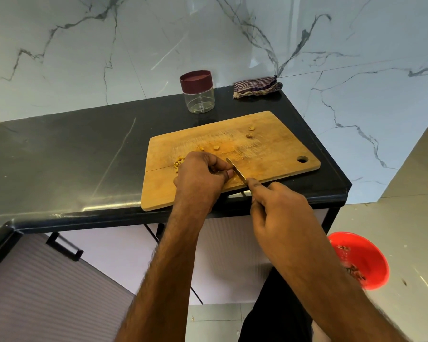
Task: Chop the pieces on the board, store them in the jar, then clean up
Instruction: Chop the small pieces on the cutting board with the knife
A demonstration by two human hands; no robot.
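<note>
A wooden cutting board (269, 154) lies on the black counter. A small pile of chopped yellow bits (179, 162) sits at its left part, and a few bigger pieces (250, 132) lie toward the far right. My left hand (200, 176) is curled on the board, its fingertips pinching something small that I cannot make out. My right hand (274, 208) grips the handle of a knife (236, 170), whose blade slants down right beside the left fingertips. An empty clear jar (199, 99) with a maroon lid stands behind the board.
A folded striped cloth (256, 87) lies at the counter's back right corner. The black counter (72, 154) stretches to the left. A red bin (361, 260) with scraps stands on the floor at the right. Cabinet handles sit below the counter edge.
</note>
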